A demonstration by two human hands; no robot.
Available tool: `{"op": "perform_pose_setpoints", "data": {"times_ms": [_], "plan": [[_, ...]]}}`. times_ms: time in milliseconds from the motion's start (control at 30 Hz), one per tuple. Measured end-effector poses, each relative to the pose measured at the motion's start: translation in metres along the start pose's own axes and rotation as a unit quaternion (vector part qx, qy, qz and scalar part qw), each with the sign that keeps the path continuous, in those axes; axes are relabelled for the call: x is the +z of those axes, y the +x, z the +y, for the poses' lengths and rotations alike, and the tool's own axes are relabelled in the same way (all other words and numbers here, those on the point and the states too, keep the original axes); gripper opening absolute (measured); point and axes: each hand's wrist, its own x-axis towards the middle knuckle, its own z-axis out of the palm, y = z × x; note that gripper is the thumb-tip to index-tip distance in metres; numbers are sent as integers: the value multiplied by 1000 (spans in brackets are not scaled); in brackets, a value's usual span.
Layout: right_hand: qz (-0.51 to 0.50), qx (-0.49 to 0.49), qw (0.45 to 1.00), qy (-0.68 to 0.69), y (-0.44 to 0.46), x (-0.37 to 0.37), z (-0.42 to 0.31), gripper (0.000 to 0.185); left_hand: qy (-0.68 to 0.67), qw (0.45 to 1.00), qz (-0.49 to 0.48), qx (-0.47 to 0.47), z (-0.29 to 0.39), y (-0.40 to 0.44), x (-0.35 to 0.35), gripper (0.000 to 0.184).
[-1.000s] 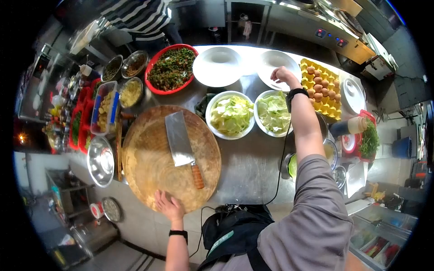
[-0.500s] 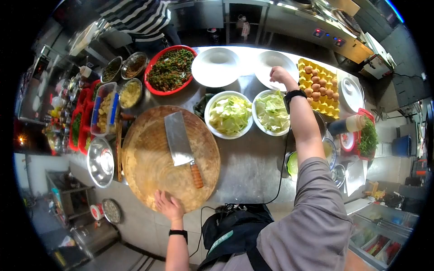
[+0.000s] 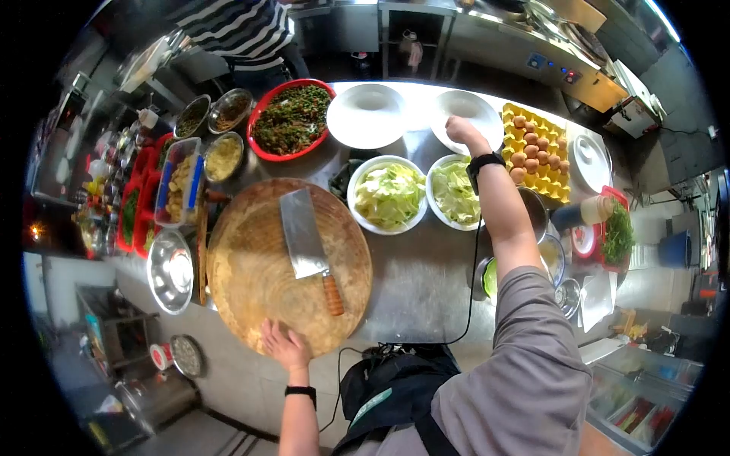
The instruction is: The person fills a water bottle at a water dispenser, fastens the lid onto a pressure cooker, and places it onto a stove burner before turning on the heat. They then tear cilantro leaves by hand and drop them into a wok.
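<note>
The right hand (image 3: 462,133) is over the near side of the right-hand white plate (image 3: 482,115), at the far edge of the counter, left of the yellow egg tray (image 3: 559,188). Its fingers are curled in, and I cannot tell whether they pinch anything or touch the plate. The left hand (image 3: 283,348) holds nothing; its fingers are spread loosely on the near rim of the round chopping board (image 3: 239,281). With the right arm stretched so far, working well means a light, level touch at the plate and a raised wrist, because the forearm passes close to the right bowl of cut leaves (image 3: 455,190) and the black cable (image 3: 473,289). The left palm best stays flat as a steady support, clear of the cleaver (image 3: 301,232) lying on the board.
</note>
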Motion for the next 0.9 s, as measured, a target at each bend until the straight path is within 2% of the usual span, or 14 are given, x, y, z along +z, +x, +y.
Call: {"op": "perform_pose_setpoints", "data": {"times_ms": [100,133,167,200,233,267,367,433,500,533,600,700,800,900], "plan": [[-61,-102,991,-67,-7,-15,-6,22,-14,1000,-7,-17,-1,0,0,45],[-134,11,977,164,-11,-23,-15,21,-13,1000,-8,-19,-1,0,0,46],[-152,146,903,374,-15,-31,-25,21,-12,1000,-11,-20,-1,-1,0,47],[-112,121,913,374,-27,-40,-32,24,-13,1000,-12,-21,-1,-1,0,47],[-58,62,969,233,-9,-28,-19,25,-16,1000,-8,-15,0,0,-1,47],[-32,29,986,160,3,-11,-9,25,-20,1000,-3,-9,0,1,-1,48],[87,-53,994,-38,27,22,8,26,-22,1000,3,-5,1,3,-2,45],[63,4,998,-1,13,21,-11,31,-19,1000,1,-7,1,3,-2,45],[-49,26,998,-3,11,26,-22,37,-14,1000,-1,-10,1,2,-3,45],[-50,24,998,-3,14,32,-25,37,-16,1000,-8,-15,1,2,-3,46],[33,36,998,27,17,47,-34,57,-16,999,-15,-24,1,1,-4,46],[8,63,996,57,21,51,-42,74,-24,999,-6,-22,2,1,-2,47],[15,10,998,55,18,50,-49,74,-23,1000,6,-11,1,2,-2,46],[17,29,998,44,17,50,-61,69,-23,1000,2,-15,0,2,-1,45]]}}
